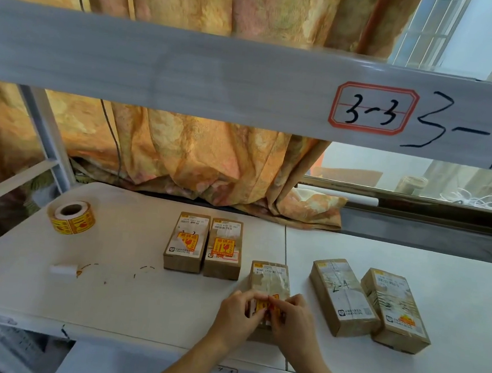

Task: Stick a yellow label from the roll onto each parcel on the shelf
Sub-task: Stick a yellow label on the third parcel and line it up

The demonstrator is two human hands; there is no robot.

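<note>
Several brown parcels lie on the white shelf. The middle parcel lies under both hands. My left hand and my right hand pinch a yellow label over its near end. Two parcels farther back each carry a yellow label. To the right lie a parcel without a yellow label and one with an orange-yellow label near its front. The label roll stands at the left back of the shelf.
An upper shelf beam marked "3-3" crosses above. An orange curtain hangs behind the shelf, a window sill to the right. A small white strip lies on the shelf's left part. A metal upright stands at left.
</note>
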